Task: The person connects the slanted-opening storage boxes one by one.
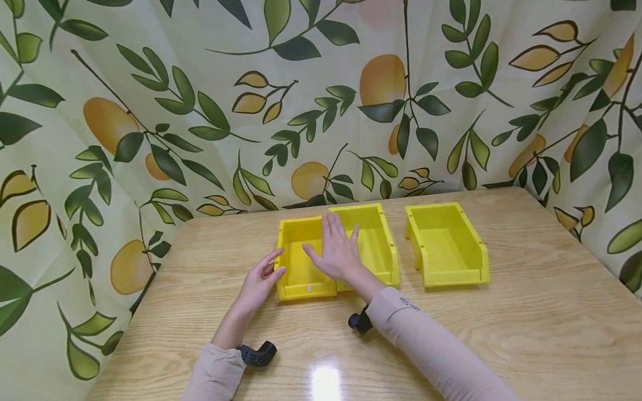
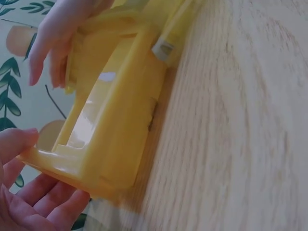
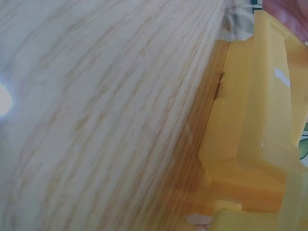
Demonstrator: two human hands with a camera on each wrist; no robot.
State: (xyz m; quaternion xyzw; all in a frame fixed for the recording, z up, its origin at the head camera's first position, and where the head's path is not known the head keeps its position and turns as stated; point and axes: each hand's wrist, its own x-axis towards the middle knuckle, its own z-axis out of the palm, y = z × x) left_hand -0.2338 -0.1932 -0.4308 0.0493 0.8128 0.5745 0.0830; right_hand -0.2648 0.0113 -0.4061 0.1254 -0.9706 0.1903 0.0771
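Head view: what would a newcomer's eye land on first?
Bright yellow first: the left bin and middle bin side by side on the table, the right bin standing apart. Then the right hand, fingers spread over the first two, and the left hand at the left bin's outer wall. Leafy cloth rises behind.

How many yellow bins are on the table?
3: the left bin, the middle bin beside it, and the right bin standing apart. I see none hidden.

Three yellow bins [image 1: 448,251], two hands [image 1: 339,255], two sleeves [image 1: 437,346], two black devices [image 1: 259,354], one table [image 1: 545,328]
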